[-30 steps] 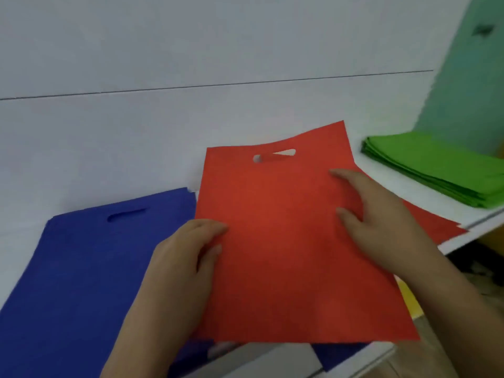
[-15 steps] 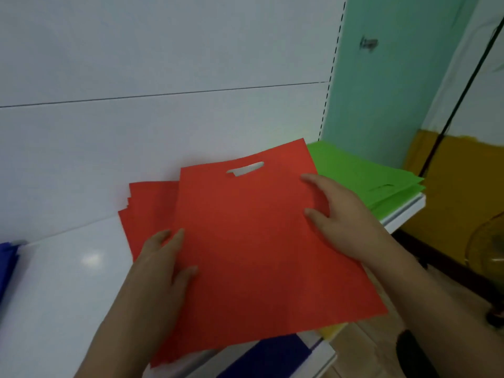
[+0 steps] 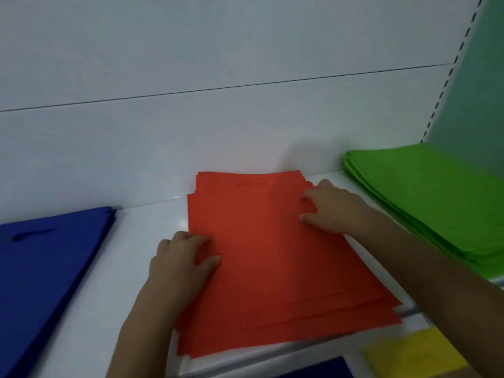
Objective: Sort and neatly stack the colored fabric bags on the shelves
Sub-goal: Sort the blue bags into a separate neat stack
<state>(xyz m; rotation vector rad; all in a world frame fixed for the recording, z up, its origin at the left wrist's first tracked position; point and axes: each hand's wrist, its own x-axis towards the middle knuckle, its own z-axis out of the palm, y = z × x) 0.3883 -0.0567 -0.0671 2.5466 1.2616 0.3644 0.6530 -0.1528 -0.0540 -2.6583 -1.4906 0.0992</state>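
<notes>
Right now your hands sit on the red stack of bags (image 3: 272, 257), which lies flat on the white shelf (image 3: 141, 241) with its far edge against the white back panel (image 3: 218, 132). The top red bag's cut-out handle slot shows faintly near that far edge. The layers beneath are slightly fanned out, their edges stepping past one another at the near end and at the far right corner, and the near end of the stack reaches the shelf's front lip.

Your left hand (image 3: 182, 263) rests on the stack's left edge; the thumb lies on top of the red fabric and the fingers curl down at the edge, but you cannot tell whether they pinch the bags or only lie against them. Your right hand (image 3: 332, 208) lies on the stack near its far right corner, thumb and fingers stretched out flat on the fabric, so that grip is open and pressing down.

To the left, apart from the red bags, the blue stack of bags (image 3: 49, 268) lies on the same shelf, a handle slot visible near its far end. To the right, the green stack of bags (image 3: 436, 197) lies on the shelf too, just beside your right forearm. Below the shelf front, a yellow piece of fabric (image 3: 414, 356) and a dark blue piece (image 3: 321, 371) show at the bottom of the view, blurred.
</notes>
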